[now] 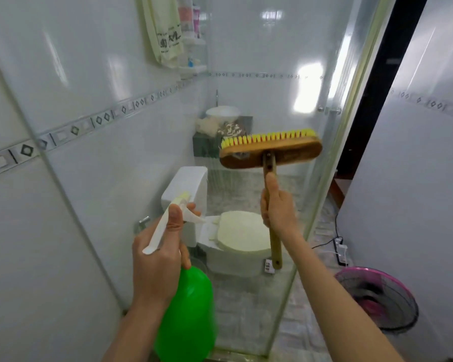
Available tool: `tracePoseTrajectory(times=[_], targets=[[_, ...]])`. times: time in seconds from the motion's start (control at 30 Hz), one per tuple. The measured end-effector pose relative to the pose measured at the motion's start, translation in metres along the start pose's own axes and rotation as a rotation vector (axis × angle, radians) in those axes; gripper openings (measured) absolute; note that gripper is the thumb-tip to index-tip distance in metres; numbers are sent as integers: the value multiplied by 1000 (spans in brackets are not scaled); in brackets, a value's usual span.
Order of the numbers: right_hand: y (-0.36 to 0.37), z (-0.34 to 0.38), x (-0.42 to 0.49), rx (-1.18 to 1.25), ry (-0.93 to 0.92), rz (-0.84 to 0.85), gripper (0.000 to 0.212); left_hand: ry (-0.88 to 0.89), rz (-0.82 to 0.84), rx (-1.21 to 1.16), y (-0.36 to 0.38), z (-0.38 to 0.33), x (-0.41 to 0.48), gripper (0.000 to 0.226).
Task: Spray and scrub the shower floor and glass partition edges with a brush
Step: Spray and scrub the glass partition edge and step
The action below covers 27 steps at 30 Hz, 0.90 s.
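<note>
View from the person's head, looking down into a narrow, white-tiled shower and toilet stall. The left hand (157,254) grips the neck of a green spray bottle (188,314), fingers wrapped round it, thumb lying along the white spray head and one finger reaching forward to the trigger. The nozzle points into the stall, probably so a squeeze can wet the surfaces ahead. The right hand (277,210) is closed round the wooden handle of a brush (270,152), high up near the head, thumb pressed along the handle and the handle's end jutting out below the fist. This short hold likely gives firmer control along narrow edges. The brush head is raised at chest height, its yellow bristles facing up and away, close to the right-hand pane of the glass partition (351,142); whether it touches the glass cannot be told. The shower floor (246,309), pale and patterned, lies below both hands, which are well clear of it. A white toilet (236,239) stands towards the floor's back edge. Outside the glass, on the floor at the right, lies a pink fan (377,296).
</note>
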State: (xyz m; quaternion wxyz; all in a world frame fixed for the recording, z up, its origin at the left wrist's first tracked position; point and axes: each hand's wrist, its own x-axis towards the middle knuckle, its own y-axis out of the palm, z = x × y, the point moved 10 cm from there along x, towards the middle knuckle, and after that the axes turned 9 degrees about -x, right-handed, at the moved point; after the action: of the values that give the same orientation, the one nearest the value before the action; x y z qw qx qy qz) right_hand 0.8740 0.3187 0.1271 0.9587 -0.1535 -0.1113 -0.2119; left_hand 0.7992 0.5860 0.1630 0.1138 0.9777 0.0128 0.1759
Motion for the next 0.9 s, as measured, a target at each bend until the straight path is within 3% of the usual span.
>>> tracePoseTrajectory(times=[0.13, 0.3, 0.37, 0.43, 0.57, 0.63, 0.8, 0.9], targets=[[-8, -87, -47, 1, 167, -18, 60, 11, 27, 0, 11, 0, 3, 30], [-50, 28, 17, 77, -9, -16, 62, 15, 29, -16, 16, 5, 8, 29], [-61, 43, 28, 118, -61, -27, 62, 19, 32, -10, 16, 6, 10, 35], [-57, 11, 14, 106, -20, -13, 61, 18, 23, -1, 15, 6, 10, 40], [-35, -125, -68, 52, 313, -31, 67, 16, 18, 9, 8, 6, 9, 43], [-29, -146, -84, 60, 405, -25, 65, 13, 10, 16, 4, 9, 7, 44], [-46, -34, -7, 129, 111, -18, 62, -8, -11, 72, -2, 17, 7, 37], [-48, -41, -3, 161, 51, -16, 59, -9, -9, 77, -1, 18, 4, 37]])
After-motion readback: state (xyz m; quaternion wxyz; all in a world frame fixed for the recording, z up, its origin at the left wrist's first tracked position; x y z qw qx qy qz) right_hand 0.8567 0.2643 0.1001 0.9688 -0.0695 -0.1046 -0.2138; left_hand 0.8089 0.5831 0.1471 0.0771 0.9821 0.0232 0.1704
